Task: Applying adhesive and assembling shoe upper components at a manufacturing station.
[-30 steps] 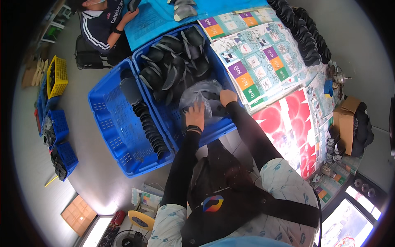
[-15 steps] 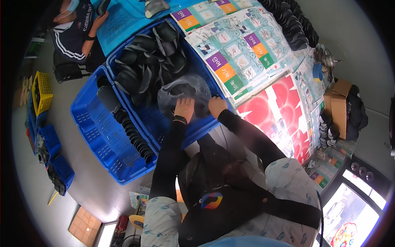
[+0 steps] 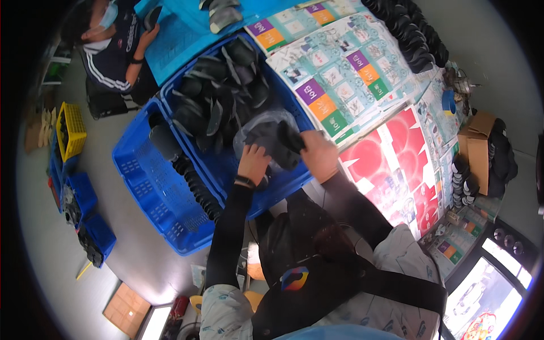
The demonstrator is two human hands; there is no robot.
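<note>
My left hand (image 3: pixel 253 164) is closed on the near side of a clear plastic bag (image 3: pixel 265 119), its fingers curled over the plastic. Between the fingers of my right hand (image 3: pixel 319 157) is a dark curved sole-shaped piece (image 3: pixel 290 137), raised over the right side of the bag. More dark pieces show inside the bag. It lies in the near part of a blue plastic crate (image 3: pixel 303 116). Behind it, a loose heap of black curved pieces (image 3: pixel 218 93) fills the crate's far part.
A second blue crate (image 3: pixel 139 170), left, holds a nested row of black pieces (image 3: pixel 195 181). Printed sheets (image 3: pixel 334 73) cover the table to the right, with black stacks (image 3: pixel 405 34) at its back. Far left, a person (image 3: pixel 113 54) holds a black piece.
My right hand has come up from the crate's right edge area and now holds a dark piece over the bag. My left hand stays at the bag. The whole view has shifted slightly.
</note>
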